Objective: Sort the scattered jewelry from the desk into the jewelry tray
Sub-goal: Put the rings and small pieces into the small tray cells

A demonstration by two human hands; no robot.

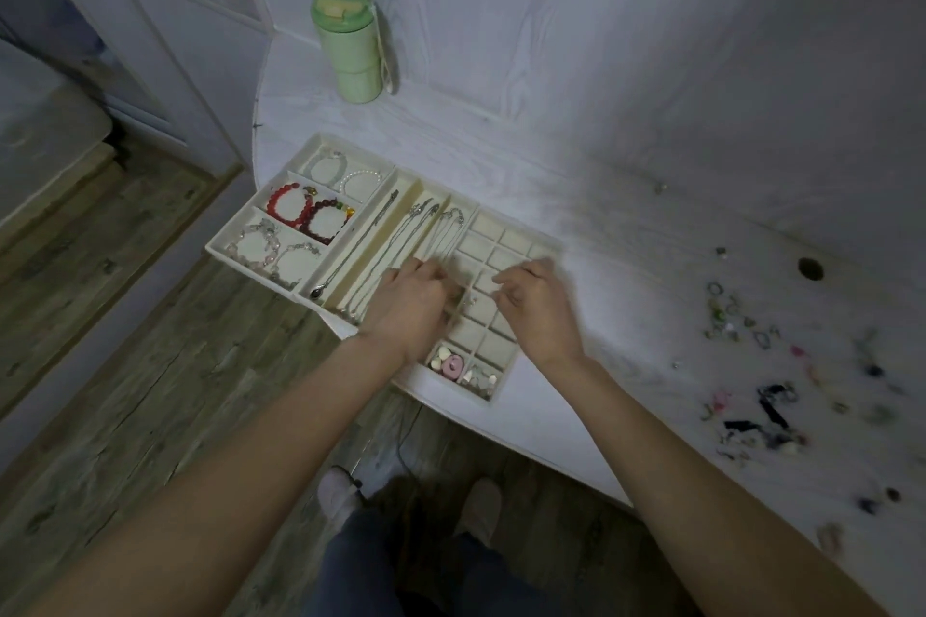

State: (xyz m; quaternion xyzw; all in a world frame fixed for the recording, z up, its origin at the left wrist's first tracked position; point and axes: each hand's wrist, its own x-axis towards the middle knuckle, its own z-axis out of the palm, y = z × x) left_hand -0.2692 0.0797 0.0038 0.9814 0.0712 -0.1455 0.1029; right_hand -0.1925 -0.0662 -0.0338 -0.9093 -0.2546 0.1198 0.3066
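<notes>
While both hands work over the jewelry tray (506,391), head view: left hand (416,303) curled at the necklace channels, contents hidden; right hand (533,303) curled over the small-cell grid, grip indeterminate. Scattered jewelry (751,366) lies on the desk (626,165), well to the right; right hand nearer.

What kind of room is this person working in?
Probably a bedroom or dressing corner at home. A white desk holds a cream jewelry tray with bracelets and necklaces, loose jewelry lies scattered to the right, and a green drinking cup stands at the back. Wood-look flooring runs below.
</notes>
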